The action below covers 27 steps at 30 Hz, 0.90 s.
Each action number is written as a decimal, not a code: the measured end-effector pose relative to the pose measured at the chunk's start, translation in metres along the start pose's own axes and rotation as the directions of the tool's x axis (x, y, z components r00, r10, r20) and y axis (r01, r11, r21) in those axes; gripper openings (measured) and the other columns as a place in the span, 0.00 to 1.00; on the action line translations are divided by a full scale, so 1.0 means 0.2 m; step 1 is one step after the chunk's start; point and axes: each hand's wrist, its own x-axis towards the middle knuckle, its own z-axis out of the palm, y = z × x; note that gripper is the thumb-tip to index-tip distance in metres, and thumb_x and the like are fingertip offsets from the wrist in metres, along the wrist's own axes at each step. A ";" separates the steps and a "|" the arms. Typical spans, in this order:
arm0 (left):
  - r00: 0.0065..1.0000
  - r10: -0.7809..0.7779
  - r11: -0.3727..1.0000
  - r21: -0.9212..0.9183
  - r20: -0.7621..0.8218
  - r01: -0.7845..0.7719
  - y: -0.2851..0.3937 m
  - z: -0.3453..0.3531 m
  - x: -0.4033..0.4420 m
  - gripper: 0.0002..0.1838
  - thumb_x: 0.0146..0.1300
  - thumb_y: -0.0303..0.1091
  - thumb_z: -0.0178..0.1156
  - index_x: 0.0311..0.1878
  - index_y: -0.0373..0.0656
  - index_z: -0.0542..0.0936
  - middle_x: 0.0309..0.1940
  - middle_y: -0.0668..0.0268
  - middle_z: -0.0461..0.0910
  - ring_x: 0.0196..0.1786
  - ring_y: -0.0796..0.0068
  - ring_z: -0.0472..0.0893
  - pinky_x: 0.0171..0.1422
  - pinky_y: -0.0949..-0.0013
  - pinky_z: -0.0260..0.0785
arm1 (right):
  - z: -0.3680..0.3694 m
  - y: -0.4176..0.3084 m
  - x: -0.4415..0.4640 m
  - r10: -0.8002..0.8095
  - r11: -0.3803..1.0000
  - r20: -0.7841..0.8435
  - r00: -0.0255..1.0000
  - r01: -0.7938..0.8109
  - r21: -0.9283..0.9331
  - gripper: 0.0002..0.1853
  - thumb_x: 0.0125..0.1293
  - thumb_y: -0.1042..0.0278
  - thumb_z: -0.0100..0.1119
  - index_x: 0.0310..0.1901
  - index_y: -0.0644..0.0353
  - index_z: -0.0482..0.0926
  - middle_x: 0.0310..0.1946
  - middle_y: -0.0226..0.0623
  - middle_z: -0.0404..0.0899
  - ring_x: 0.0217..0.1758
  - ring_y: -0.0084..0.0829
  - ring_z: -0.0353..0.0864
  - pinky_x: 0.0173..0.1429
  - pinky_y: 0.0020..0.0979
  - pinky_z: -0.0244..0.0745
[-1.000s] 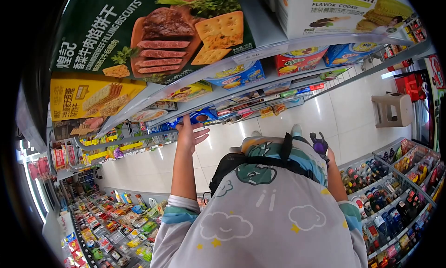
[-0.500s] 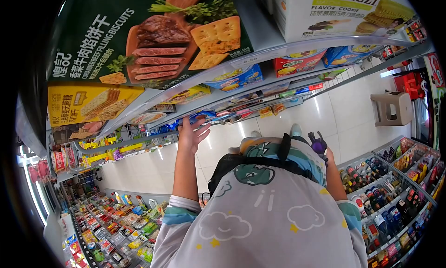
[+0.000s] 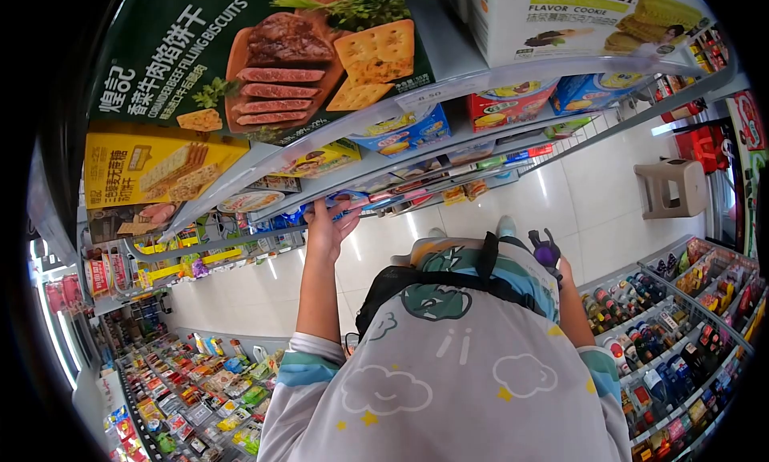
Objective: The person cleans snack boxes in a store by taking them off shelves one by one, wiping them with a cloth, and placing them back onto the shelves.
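Note:
My left hand [image 3: 324,231] is raised at the edge of a lower shelf [image 3: 280,208], its fingers apart, beside blue packages [image 3: 290,220]. Nothing shows in its palm. Over on the other side, my right hand [image 3: 565,271] is mostly hidden behind a dark purple object [image 3: 546,250] at my waist; its fingers cannot be made out. Above my left hand stand a yellow box [image 3: 320,158] and a blue box [image 3: 407,134]. A large green biscuit box [image 3: 184,78] fills the upper shelf's left part.
A white cookie box [image 3: 513,30] and a red box [image 3: 509,108] are on the shelves ahead. A beige stool [image 3: 671,188] stands on the tiled floor [image 3: 593,178] at right. Bottle racks [image 3: 657,334] are at lower right; packaged snacks [image 3: 200,382] lie at lower left.
The view has shifted slightly. My left hand stays by the lower shelf, its fingers a little closer to the shelf edge than before. My right hand keeps its place near the purple object.

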 end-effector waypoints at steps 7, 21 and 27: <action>1.000 -0.006 0.999 -0.044 0.025 0.007 -0.03 -0.02 0.05 0.40 0.76 0.63 0.53 0.65 0.41 0.46 0.53 0.45 0.77 0.52 0.42 0.87 0.59 0.46 0.84 | -0.04 0.07 0.04 -0.036 0.996 0.020 0.999 0.038 -0.075 0.18 0.73 0.55 0.61 0.51 0.62 0.85 0.42 0.33 0.87 0.43 0.26 0.83 0.49 0.32 0.78; 1.000 -0.005 1.000 -0.013 0.009 0.005 -0.03 0.02 0.03 0.35 0.76 0.65 0.52 0.60 0.45 0.49 0.52 0.50 0.77 0.51 0.46 0.87 0.58 0.45 0.84 | -0.10 0.23 0.07 0.032 0.995 0.020 0.999 -0.034 0.099 0.20 0.75 0.53 0.58 0.49 0.63 0.86 0.40 0.34 0.87 0.41 0.26 0.83 0.46 0.33 0.78; 0.999 0.008 1.000 -0.008 -0.040 -0.008 -0.03 0.06 -0.01 0.32 0.77 0.63 0.50 0.62 0.48 0.50 0.53 0.49 0.77 0.53 0.46 0.86 0.58 0.43 0.83 | -0.09 0.20 0.04 0.073 0.989 0.027 0.997 -0.076 0.129 0.20 0.75 0.53 0.57 0.49 0.63 0.85 0.41 0.35 0.87 0.41 0.26 0.83 0.47 0.33 0.78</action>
